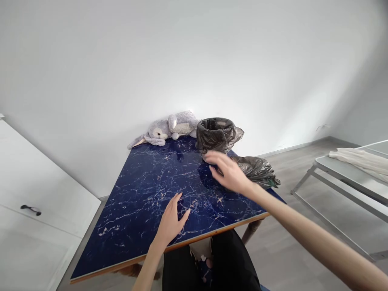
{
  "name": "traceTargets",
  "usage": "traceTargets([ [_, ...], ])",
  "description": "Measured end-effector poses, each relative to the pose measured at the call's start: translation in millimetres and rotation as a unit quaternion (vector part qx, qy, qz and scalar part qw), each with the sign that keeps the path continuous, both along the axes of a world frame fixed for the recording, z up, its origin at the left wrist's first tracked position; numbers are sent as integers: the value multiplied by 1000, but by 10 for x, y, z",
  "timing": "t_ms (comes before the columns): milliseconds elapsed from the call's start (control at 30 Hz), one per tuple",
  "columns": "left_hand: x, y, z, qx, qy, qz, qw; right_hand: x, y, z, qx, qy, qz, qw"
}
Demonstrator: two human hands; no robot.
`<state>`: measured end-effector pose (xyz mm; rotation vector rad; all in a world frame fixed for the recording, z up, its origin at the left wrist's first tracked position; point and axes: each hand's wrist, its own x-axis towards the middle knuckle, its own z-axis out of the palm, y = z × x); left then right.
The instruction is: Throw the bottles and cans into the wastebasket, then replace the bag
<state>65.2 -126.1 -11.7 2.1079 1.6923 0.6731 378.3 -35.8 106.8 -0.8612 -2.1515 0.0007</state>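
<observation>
My left hand (172, 220) lies flat and open on the dark blue marbled table (142, 190), near its front edge. My right hand (228, 169) hovers above the table with fingers stretched out and apart, holding nothing. It is just in front of a small bin lined with a dark plastic bag (216, 134) and beside a crumpled dark plastic bag (257, 170) lying at the table's right edge. Whether the right hand touches that bag is unclear.
A grey plush toy (169, 128) lies at the table's far edge against the white wall. A white cabinet with a black handle (30, 209) stands on the left. On the right stands a grey metal-framed table (348, 178) with pale cloth (360, 159) on it.
</observation>
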Motion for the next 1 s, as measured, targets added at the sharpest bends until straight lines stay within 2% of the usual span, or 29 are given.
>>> traceTargets([
  [67,-3,-2,-1,2,1,4,1000,-91,-281,-247,-22,-16,60,998],
  [133,-10,-2,-8,7,1,5,1000,-159,-479,-532,-52,-19,80,995],
  [200,-19,-2,-16,13,-1,7,1000,-214,-591,-830,-83,-11,64,994],
  [300,-32,-4,-24,17,-2,13,1000,-287,-644,-1233,-113,4,0,994],
  [400,-38,-5,-23,12,-4,22,1000,-348,-636,-1498,-127,7,-52,990],
  [500,-37,-6,-9,2,-5,32,999,-388,-625,-1609,-140,4,-88,986],
  [667,-30,-12,24,-5,-3,38,999,-418,-622,-1648,-152,6,-131,980],
  [1000,-47,-44,24,2,2,38,999,-400,-626,-1662,-159,10,-137,978],
])
